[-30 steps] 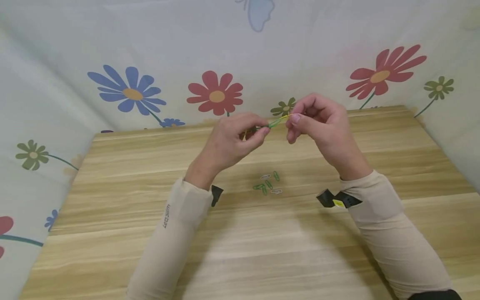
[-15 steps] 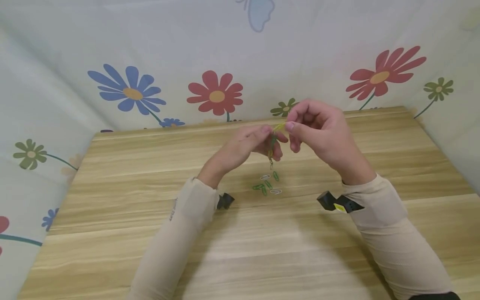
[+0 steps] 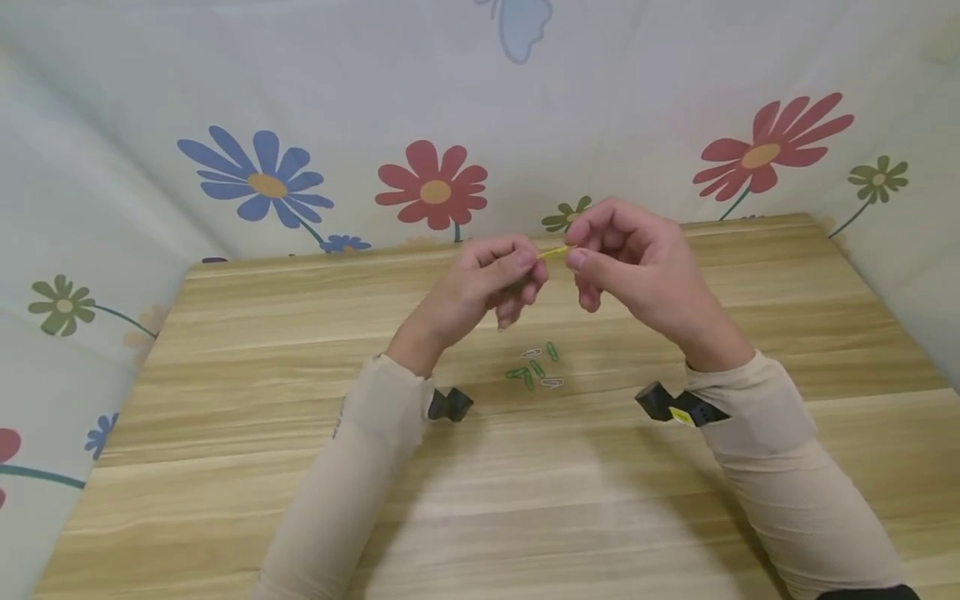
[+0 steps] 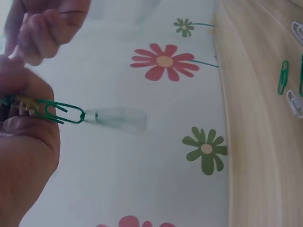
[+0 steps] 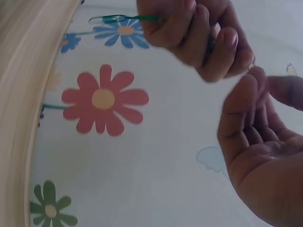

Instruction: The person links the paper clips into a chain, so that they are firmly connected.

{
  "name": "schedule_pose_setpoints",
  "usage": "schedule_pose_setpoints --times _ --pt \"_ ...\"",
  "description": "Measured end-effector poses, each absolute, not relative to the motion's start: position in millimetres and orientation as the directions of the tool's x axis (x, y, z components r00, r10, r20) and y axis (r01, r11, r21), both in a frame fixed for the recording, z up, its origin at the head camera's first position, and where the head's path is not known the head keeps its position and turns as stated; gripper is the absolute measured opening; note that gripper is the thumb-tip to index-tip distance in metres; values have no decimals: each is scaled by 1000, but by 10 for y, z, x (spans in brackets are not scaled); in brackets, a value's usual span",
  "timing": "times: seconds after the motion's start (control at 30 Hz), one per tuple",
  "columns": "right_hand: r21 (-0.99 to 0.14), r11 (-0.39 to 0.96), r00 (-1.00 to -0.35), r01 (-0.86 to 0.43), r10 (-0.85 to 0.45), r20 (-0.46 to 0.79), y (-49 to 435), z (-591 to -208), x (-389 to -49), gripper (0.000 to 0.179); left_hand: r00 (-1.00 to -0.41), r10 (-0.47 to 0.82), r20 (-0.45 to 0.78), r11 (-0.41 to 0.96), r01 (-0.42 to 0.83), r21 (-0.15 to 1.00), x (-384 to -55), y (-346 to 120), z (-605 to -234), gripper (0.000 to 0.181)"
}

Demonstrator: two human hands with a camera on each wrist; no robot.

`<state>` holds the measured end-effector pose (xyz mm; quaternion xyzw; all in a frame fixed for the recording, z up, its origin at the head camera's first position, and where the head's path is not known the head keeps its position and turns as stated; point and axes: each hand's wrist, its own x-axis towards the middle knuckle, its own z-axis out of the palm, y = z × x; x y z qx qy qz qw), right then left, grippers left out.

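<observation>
In the head view both hands are raised over the table, close together. A yellow paper clip (image 3: 553, 252) spans the short gap between them. My left hand (image 3: 486, 279) holds one end between thumb and fingers, with linked paper clips gathered in its curled fingers. Out of that hand hangs a green paper clip (image 4: 71, 105), with a pale, motion-blurred clip (image 4: 123, 118) linked below it. My right hand (image 3: 633, 262) pinches the yellow clip's other end between thumb and index finger. Fingers hide most of the chain.
Several loose green paper clips (image 3: 536, 369) and white paper clips (image 3: 552, 383) lie on the wooden table (image 3: 247, 358) below the hands. A flower-printed curtain (image 3: 637, 100) rises directly behind the table's far edge.
The left hand regripped: its fingers opened with the chain dangling, then closed round it nearer the yellow clip. The right hand moved slightly down and kept its pinch.
</observation>
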<state>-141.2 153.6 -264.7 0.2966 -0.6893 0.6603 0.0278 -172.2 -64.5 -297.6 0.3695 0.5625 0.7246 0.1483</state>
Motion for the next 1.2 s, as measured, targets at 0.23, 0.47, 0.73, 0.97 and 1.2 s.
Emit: schedule_pose_setpoints --times 0.23,0.47,0.73,0.97,1.2 --pt "-832 415 -842 -368 -528 109 1563 -2828 -1597 13 -745 507 434 -381 258 888 -1744 -791 -2894 26" --pt "-590 647 -777 -483 -627 -51 1389 -3268 -1793 12 -729 467 500 -416 318 852 -1730 -883 -2837 26" --pt "-480 716 -745 -507 -644 -173 1253 -3544 -1838 12 -723 456 519 -405 351 844 -1699 -877 -2744 27" --pt "-409 787 -778 -462 -581 -239 1290 -3594 -1858 16 -721 450 527 -392 372 842 -1702 -883 -2747 30" --pt "-398 785 -757 -474 -594 -272 1332 -3655 -1904 12 -722 434 539 -389 389 835 -1719 -896 -2764 29"
